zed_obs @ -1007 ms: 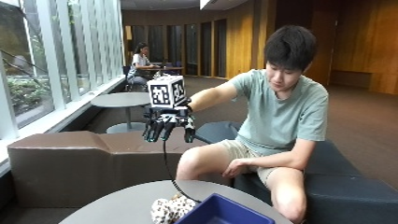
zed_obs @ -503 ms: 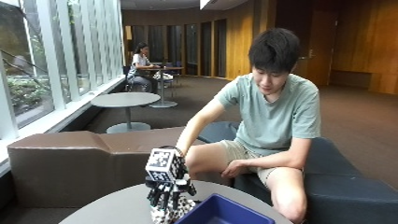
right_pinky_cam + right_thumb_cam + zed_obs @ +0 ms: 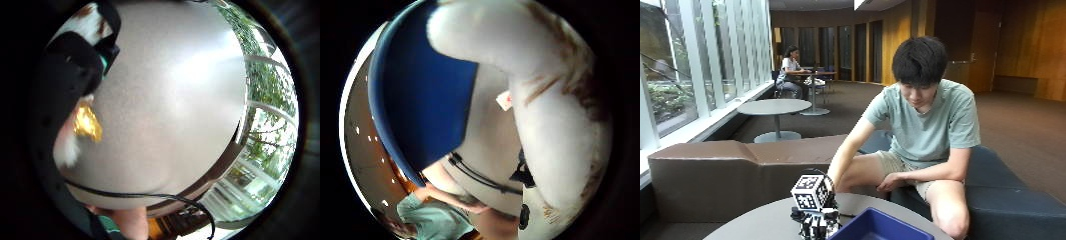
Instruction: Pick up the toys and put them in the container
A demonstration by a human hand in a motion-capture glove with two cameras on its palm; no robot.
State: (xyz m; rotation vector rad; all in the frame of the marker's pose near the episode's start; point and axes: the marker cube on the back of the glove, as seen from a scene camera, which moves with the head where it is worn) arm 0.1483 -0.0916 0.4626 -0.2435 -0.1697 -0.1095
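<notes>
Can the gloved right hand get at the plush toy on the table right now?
Probably yes: the right hand is low over the table beside the blue container, and the toy fills its palm view, with nothing between.

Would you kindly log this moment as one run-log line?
hand: gloved right hand down on round table | toy: white-and-brown plush toy against palm | blue container: beside hand

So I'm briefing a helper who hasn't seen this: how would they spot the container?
Look at the round grey table in front of the seated person. At its near edge, beside the gloved right hand, sits the container: a deep blue open tub, the only blue thing there.
</notes>
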